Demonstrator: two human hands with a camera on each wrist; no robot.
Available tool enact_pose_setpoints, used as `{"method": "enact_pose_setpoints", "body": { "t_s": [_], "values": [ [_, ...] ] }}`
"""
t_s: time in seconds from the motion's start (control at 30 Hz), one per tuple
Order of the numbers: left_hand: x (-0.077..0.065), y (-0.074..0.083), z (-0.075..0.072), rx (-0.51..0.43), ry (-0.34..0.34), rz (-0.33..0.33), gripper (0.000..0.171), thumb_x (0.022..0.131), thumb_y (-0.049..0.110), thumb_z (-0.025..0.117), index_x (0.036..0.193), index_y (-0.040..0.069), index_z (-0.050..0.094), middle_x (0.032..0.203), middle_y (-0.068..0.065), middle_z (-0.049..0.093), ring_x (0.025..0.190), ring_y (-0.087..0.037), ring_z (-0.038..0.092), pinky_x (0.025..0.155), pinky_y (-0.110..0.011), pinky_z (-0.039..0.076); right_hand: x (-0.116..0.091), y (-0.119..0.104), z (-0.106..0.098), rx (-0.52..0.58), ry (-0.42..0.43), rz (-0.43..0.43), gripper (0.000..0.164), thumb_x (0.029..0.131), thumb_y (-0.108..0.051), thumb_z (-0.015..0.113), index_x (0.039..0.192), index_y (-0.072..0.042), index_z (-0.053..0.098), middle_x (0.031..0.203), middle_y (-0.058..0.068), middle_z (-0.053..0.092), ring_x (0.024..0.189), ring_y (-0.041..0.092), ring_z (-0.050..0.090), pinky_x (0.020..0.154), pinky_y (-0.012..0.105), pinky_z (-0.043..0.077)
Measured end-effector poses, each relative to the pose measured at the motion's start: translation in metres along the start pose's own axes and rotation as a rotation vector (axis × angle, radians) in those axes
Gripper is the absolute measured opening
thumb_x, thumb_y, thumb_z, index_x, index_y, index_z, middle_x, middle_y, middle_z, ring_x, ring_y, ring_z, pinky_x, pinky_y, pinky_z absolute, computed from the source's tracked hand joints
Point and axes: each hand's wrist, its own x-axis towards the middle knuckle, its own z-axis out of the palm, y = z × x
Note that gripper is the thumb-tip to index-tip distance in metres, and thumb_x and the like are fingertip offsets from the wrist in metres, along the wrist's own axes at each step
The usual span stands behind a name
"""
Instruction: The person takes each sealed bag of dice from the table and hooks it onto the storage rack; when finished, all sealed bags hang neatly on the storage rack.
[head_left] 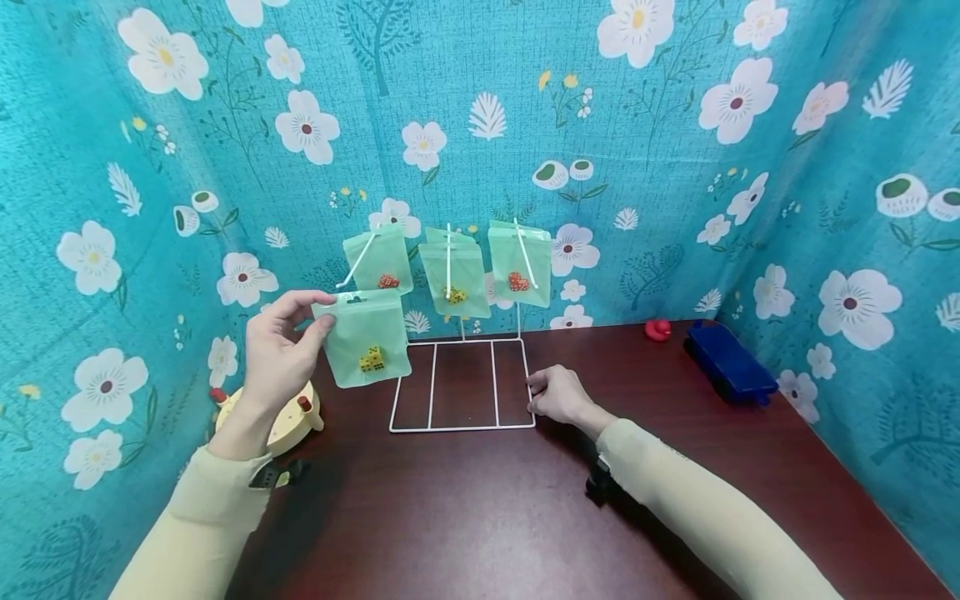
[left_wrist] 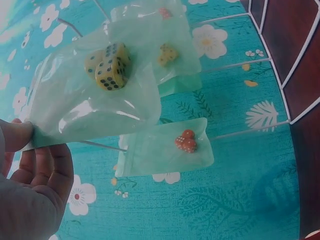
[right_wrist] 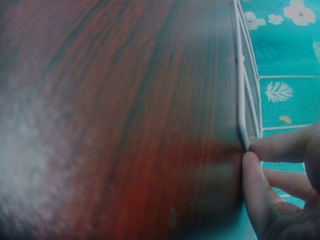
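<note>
My left hand (head_left: 283,350) pinches the upper left corner of a translucent green zip bag (head_left: 352,323) with yellow dice (head_left: 371,359) inside. This bag is held in front of a white wire display rack (head_left: 462,429), near its left hook (head_left: 356,261). Similar bags hang on the rack: one with red dice (head_left: 381,258) at left, overlapping ones with yellow dice (head_left: 465,267) in the middle, and one with red dice (head_left: 501,254) at right. My right hand (head_left: 561,395) pinches the right bar of the rack's base, between thumb and fingertips in the right wrist view.
At the left, partly behind my left forearm, sits a round cream-yellow object (head_left: 288,427) with red-brown knobs. A red rubber duck (head_left: 657,330) and a blue case (head_left: 731,362) lie at the back right of the dark wooden table (head_left: 465,517). A flowered teal curtain (head_left: 487,183) hangs behind.
</note>
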Motion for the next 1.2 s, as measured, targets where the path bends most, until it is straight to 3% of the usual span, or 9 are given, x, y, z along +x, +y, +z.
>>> {"method": "enact_pose_setpoints", "body": {
  "t_s": [0.37, 0.63, 0.83, 1.2],
  "values": [
    [0.013, -0.006, -0.007, 0.034, 0.055, -0.041, 0.019, 0.099, -0.003, 0.067, 0.117, -0.003, 0.074, 0.072, -0.013, 0.056, 0.068, -0.017, 0.055, 0.057, -0.019, 0.05, 0.0, 0.0, 0.002, -0.009, -0.001, 0.004, 0.042, 0.078, -0.003, 0.087, 0.12, -0.006, 0.08, 0.095, 0.0, 0.077, 0.092, 0.015, 0.07, 0.093, 0.041, 0.055],
    [0.017, -0.015, -0.009, 0.022, 0.077, -0.079, 0.019, 0.098, -0.003, 0.067, 0.117, -0.005, 0.073, 0.072, -0.009, 0.055, 0.066, -0.016, 0.05, 0.052, -0.018, 0.045, 0.0, 0.0, 0.002, -0.008, 0.003, 0.008, 0.043, 0.078, -0.003, 0.087, 0.12, -0.006, 0.08, 0.095, 0.001, 0.077, 0.092, 0.017, 0.07, 0.093, 0.041, 0.056],
    [0.019, -0.019, -0.01, -0.011, 0.083, -0.103, 0.021, 0.098, -0.004, 0.066, 0.118, -0.007, 0.071, 0.071, -0.008, 0.057, 0.066, -0.016, 0.052, 0.055, -0.019, 0.049, -0.001, -0.001, 0.001, -0.004, 0.001, 0.012, 0.043, 0.078, -0.002, 0.086, 0.12, -0.005, 0.08, 0.096, 0.002, 0.077, 0.09, 0.017, 0.069, 0.091, 0.041, 0.056],
    [0.027, -0.031, -0.006, 0.034, 0.065, -0.127, 0.021, 0.1, -0.001, 0.067, 0.12, -0.002, 0.072, 0.07, -0.007, 0.052, 0.063, -0.014, 0.048, 0.051, -0.021, 0.04, 0.0, 0.0, 0.0, -0.02, 0.003, -0.012, 0.042, 0.078, -0.003, 0.086, 0.119, -0.005, 0.08, 0.095, 0.001, 0.078, 0.092, 0.017, 0.07, 0.091, 0.041, 0.056]
  ]
}}
